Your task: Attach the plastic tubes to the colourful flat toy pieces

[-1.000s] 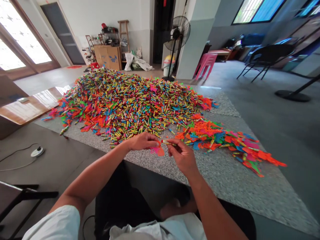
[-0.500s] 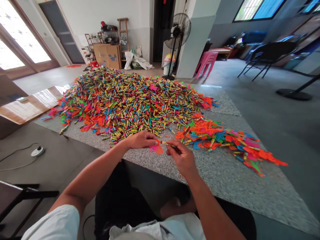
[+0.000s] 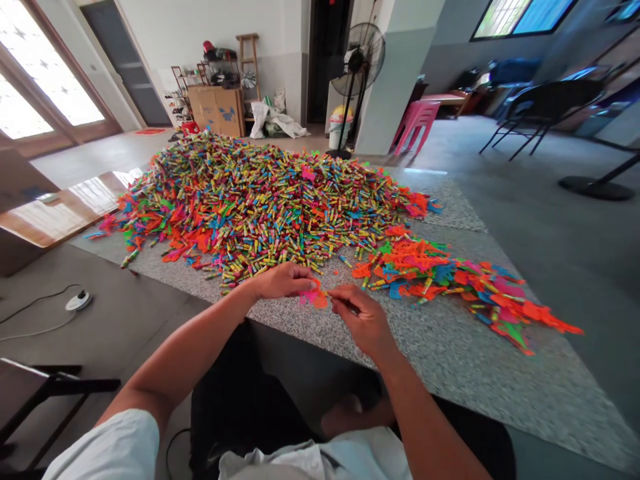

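Note:
My left hand (image 3: 285, 280) is closed, pinching flat pink and orange plastic pieces (image 3: 319, 300) between thumb and fingers above the table's near edge. Just to the right, my right hand (image 3: 363, 317) is closed too, its fingertips pinched against the edge of the orange piece. A small striped tube is in these fingertips, mostly hidden by them. Beyond both hands rises a big heap of small striped tubes (image 3: 280, 207) in yellow, red, blue and green. To the right lies a pile of flat orange, pink, blue and green plastic pieces (image 3: 415, 260), some with tubes among them.
The speckled stone tabletop (image 3: 450, 360) extends under the heaps and to the right. At the back stand a black fan (image 3: 356, 63), pink stools (image 3: 417, 123) and a cardboard box (image 3: 215, 110). A dark chair (image 3: 547, 107) is at the right, a wooden surface (image 3: 75, 203) at the left.
The striped tube, plainly visible between my hands before, is now mostly covered by my right fingertips, which have moved slightly left toward the orange piece. My left hand has barely moved.

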### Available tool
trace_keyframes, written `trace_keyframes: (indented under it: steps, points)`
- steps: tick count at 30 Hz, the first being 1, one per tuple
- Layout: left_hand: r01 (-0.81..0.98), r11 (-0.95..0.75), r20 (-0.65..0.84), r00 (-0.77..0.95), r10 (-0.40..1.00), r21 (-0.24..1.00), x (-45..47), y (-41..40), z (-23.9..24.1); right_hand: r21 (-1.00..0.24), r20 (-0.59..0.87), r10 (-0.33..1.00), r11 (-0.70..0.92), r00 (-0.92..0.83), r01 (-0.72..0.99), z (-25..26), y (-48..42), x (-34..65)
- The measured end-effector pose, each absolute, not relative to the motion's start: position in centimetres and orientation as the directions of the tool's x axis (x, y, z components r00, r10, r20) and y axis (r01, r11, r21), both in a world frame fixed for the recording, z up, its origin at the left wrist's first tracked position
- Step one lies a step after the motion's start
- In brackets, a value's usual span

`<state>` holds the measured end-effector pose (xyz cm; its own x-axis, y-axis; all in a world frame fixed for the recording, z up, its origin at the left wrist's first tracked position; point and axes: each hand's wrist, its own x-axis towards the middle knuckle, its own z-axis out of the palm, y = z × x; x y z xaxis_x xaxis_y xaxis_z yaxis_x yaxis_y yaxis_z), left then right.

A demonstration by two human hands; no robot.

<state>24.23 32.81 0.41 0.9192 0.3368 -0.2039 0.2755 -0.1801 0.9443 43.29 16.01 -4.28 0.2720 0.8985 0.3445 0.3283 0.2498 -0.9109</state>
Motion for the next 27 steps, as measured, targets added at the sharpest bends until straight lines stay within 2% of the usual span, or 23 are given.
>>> trace_keyframes:
  steps: [5,16,23,27]
  points:
    - [0.317,-0.201,-0.241,0.913,0.329,0.927,24.2,33.2,0.5,-0.947,0.278,0.858,0.169,0.433,0.272,-4.4,16.2,42.9]
    - [0.315,-0.215,-0.234,0.914,0.331,0.924,24.4,32.9,0.5,-0.969,0.203,0.869,0.114,0.45,0.218,-4.1,16.5,42.2]
    - [0.294,-0.26,-0.216,0.932,0.291,0.92,24.1,33.1,0.7,-0.941,0.291,0.901,0.209,0.322,0.266,-4.7,16.2,43.3]
    - [0.288,-0.128,-0.253,0.938,0.237,0.949,23.9,33.2,0.0,-0.882,0.361,0.92,0.284,0.153,0.375,-3.5,15.5,44.2]
